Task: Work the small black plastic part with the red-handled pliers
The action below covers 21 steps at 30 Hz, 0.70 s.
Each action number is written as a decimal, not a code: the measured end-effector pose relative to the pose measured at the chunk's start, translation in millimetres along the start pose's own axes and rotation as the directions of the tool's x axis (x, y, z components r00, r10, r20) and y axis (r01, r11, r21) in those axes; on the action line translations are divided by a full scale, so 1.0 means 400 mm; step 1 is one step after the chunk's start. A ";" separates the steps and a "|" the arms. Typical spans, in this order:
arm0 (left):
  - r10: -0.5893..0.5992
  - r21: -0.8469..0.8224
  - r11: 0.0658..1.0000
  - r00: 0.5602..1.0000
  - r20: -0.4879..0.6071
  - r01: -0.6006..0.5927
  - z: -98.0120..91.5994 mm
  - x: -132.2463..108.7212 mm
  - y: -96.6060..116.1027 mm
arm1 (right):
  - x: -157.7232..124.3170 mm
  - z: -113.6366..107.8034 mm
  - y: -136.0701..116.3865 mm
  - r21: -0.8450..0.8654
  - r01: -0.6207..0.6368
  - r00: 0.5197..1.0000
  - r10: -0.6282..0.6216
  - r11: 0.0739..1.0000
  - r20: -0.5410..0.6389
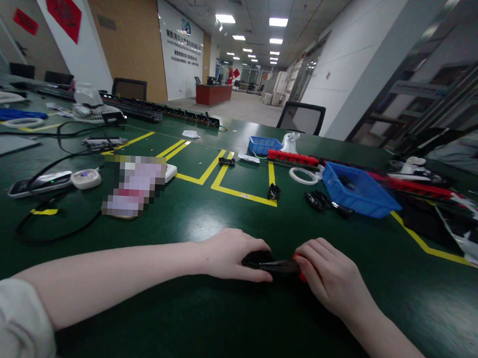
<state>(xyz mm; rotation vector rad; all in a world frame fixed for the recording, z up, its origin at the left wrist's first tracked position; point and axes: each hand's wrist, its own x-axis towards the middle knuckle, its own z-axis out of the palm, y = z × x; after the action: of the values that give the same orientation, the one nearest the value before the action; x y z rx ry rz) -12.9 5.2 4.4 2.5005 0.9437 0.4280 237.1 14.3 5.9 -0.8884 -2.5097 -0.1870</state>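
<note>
My left hand (237,256) rests low over the green table, its thumb and fingers closed around a small black part (254,259). Facing it, my right hand (332,272) grips the red handle of a dark-jawed hand tool (281,266). The tool points left, and its tip meets or overlaps the black part. Whether the tool is pliers or scissors I cannot tell, since my fingers cover most of the handle.
Beyond my hands are a blue bin (358,193), black pieces (318,200) and a tape roll (304,176). Yellow tape (244,196) marks the green table (200,305). Left lie a blurred-out phone (136,189) and black cables (55,240). Red strips (294,158) lie farther back.
</note>
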 end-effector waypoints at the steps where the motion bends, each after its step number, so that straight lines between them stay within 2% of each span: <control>1: -0.002 0.002 1.000 1.000 -0.002 0.002 0.000 0.000 -0.001 | 0.000 0.000 0.001 0.003 -0.002 1.000 0.002 1.000 -0.004; 7: 0.008 0.018 1.000 1.000 -0.019 -0.008 0.005 -0.002 -0.004 | -0.002 -0.001 0.007 0.028 -0.013 0.999 0.014 1.000 -0.037; 21: 0.027 0.024 0.999 0.999 -0.025 -0.027 0.005 0.000 -0.003 | 0.006 0.001 -0.006 0.036 0.000 1.000 0.000 0.999 -0.007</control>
<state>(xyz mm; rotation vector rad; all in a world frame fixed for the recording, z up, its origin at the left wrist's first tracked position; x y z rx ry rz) -12.7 5.5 2.2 2.5370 0.9307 0.4603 233.7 13.8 6.8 -0.8720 -2.4990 -0.1440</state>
